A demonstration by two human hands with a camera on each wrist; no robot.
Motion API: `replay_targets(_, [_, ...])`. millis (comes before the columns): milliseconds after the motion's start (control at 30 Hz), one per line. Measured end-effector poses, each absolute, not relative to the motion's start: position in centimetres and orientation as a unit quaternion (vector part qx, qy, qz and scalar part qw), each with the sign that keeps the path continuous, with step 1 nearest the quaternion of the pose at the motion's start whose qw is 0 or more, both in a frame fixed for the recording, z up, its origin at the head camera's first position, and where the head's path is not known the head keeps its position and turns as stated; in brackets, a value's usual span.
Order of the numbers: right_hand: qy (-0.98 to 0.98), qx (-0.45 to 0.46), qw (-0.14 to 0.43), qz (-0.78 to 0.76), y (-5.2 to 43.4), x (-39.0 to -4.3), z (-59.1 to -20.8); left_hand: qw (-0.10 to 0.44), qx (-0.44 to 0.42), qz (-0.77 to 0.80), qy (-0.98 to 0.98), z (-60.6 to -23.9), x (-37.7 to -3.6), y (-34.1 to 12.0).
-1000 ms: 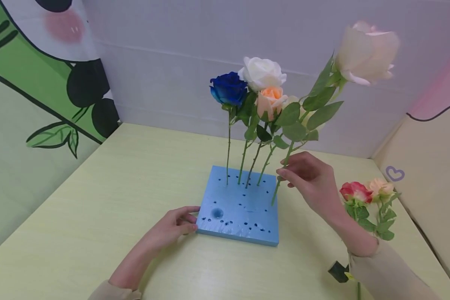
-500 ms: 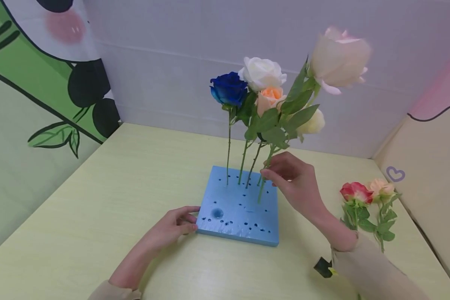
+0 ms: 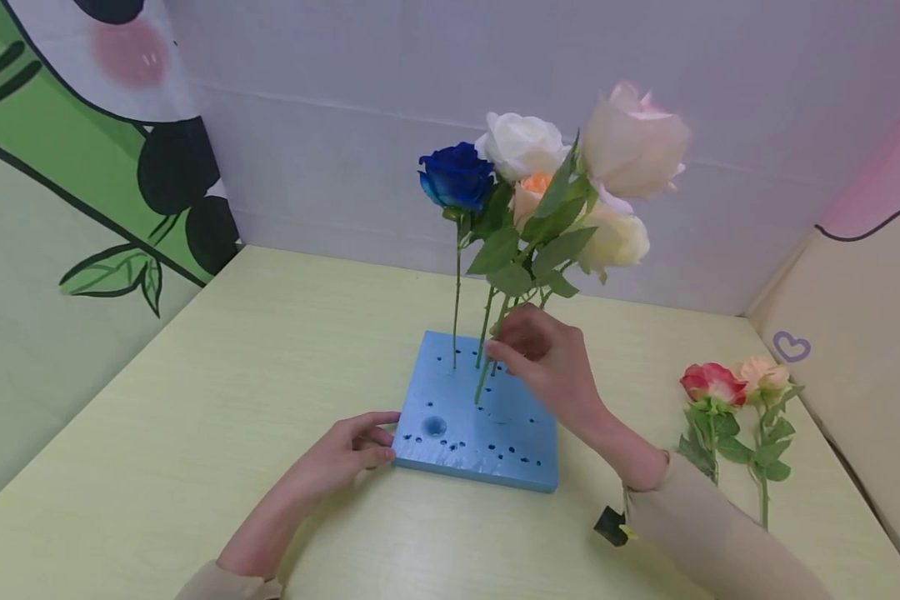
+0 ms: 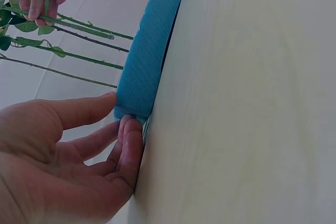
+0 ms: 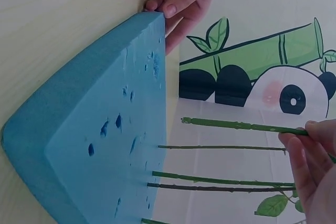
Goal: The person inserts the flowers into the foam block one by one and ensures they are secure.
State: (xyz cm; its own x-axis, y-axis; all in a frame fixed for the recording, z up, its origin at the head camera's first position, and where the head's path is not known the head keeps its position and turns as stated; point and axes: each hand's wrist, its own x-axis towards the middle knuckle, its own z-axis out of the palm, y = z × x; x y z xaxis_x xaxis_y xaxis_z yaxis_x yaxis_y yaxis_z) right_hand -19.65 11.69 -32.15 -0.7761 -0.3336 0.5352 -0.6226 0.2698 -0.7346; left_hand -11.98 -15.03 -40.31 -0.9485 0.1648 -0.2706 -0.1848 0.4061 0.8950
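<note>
From the head view, the right hand [image 3: 540,358] pinches the green stem of a pale pink rose [image 3: 632,142], fingers curled round it just above the blue foam block [image 3: 480,425]. The stem's lower tip hangs over the block's pitted top near its middle; whether it touches the foam is hard to judge here. The block lies about mid-bench, nearer the far edge. Four roses stand in its far row: a blue rose [image 3: 457,177], a white rose [image 3: 523,143], a peach rose [image 3: 528,196] largely hidden behind leaves, and a cream rose [image 3: 615,240] partly covered by the held bloom, which is blurred. The left hand [image 3: 345,454] rests on the bench, its relaxed fingers touching the block's near left corner. Two loose roses [image 3: 735,392] lie toward the bench's right edge, their stems partly cut off by the sleeve.

The left wrist view shows the left hand [image 4: 63,161] with straight fingers against the block's [image 4: 149,51] corner; the right hand is cut off at the top left.

In the right wrist view, the right hand [image 5: 310,166] is cut off at the frame's edge, its fingers gripping the stem [image 5: 236,125], whose cut end stays clear of the foam [image 5: 100,145].
</note>
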Motion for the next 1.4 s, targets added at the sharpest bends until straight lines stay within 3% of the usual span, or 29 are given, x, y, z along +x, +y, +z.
replay_targets(967, [-0.802,0.316,0.089,0.499,7.4,-20.9,-34.1,0.161,-0.008,0.544,0.824,-40.6,-12.2,-15.0])
replay_targets(1400, [-0.794,0.338,0.111,0.492,6.9,-21.5,-34.6,0.161,0.014,0.545,0.823,-40.7,-12.2,-15.0])
